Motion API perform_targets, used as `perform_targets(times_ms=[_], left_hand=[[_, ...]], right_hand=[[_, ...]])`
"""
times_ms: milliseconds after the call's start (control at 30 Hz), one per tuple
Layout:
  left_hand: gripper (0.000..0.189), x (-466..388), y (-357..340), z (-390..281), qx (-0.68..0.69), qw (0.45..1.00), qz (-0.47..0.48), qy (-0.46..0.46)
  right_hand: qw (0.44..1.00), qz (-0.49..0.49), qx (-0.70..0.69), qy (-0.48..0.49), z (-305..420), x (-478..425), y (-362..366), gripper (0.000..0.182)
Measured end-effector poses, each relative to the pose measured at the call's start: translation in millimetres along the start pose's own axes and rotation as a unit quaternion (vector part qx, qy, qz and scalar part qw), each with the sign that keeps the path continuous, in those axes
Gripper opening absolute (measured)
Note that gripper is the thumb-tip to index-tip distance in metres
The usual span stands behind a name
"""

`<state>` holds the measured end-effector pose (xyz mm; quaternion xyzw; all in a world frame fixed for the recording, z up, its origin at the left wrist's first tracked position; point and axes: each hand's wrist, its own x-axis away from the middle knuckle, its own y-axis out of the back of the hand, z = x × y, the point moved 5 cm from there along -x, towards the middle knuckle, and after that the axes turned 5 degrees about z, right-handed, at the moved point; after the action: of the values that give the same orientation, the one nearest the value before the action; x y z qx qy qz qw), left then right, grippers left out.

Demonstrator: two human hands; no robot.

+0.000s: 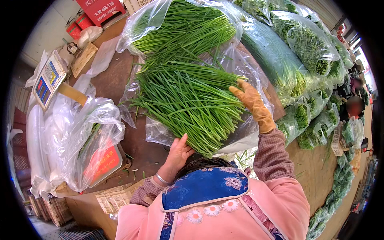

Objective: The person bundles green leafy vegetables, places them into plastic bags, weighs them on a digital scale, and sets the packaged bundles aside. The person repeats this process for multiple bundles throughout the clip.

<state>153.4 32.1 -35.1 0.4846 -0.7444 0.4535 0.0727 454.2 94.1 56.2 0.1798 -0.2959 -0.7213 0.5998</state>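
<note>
A thick loose pile of green garlic chives (192, 102) lies on clear plastic sheeting on a brown table. My left hand (180, 150), bare with a bangle at the wrist, touches the pile's near edge, its fingers partly hidden beneath the stalks. My right hand (250, 100), in an orange rubber glove, rests at the pale cut ends on the right side, fingers spread. Whether either hand grips any stalks cannot be told. Beyond the pile, a second heap of chives (186, 30) lies in an opened clear plastic bag (124, 39).
A scale with a display panel (49, 81) stands at the left, its tray (105, 165) under plastic bags (69, 135). Bagged greens (312, 42) are stacked at the right. A red box (100, 10) stands at the far left. Plastic crates (117, 198) sit below the table; people are at the far right.
</note>
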Motion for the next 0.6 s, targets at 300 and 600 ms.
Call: perform_targets(times_ms=[300, 600], left_hand=[[0.051, 3, 5, -5, 0.007, 1.000, 0.016, -0.002], [0.044, 14, 12, -20, -0.075, 0.996, 0.038, -0.021]], right_hand=[[0.986, 0.159, -0.042, -0.018, -4, 5, -49, 0.069], [0.956, 0.139, -0.238, -0.103, -20, 9, -34, 0.046]])
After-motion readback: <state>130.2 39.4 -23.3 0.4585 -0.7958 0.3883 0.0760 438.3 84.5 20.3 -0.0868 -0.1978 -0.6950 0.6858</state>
